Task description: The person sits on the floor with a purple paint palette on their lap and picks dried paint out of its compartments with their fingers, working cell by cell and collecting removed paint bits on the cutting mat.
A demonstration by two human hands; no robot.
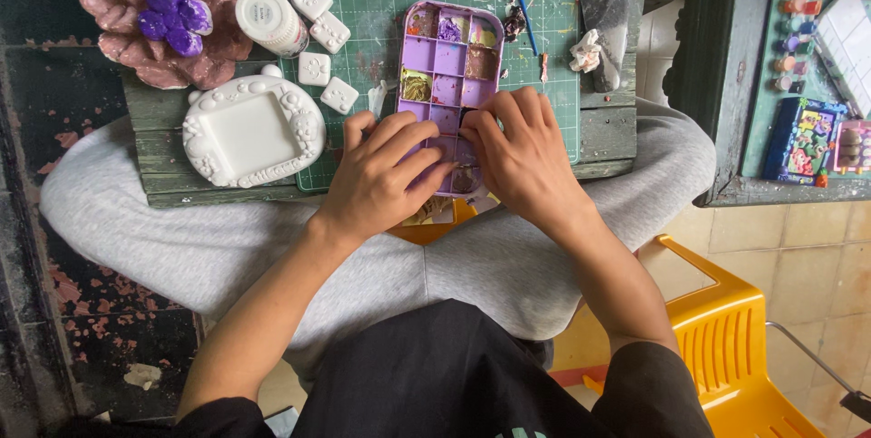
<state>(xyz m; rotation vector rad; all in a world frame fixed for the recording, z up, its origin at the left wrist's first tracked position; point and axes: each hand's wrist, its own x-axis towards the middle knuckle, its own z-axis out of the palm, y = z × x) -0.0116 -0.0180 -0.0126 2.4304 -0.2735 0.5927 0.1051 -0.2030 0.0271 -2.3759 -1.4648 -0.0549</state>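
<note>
A purple paint palette (447, 57) with several square wells lies on a green cutting mat (363, 2). My left hand (386, 170) rests on its near left corner, fingers curled over the lower wells. My right hand (513, 147) presses on the near right part of the palette, fingertips meeting the left hand's. The lower end of the palette is hidden under both hands. Some wells hold purple, brown and greenish paint.
A white plaster frame (251, 132), several small white square pieces (315, 68), a white paint bottle (270, 20) and a pink plaster flower with purple centre (163, 20) sit left of the palette. A blue brush (523, 2), crumpled tissue (587, 50), a yellow stool (735, 338) and a side shelf with paints (798, 66) are to the right.
</note>
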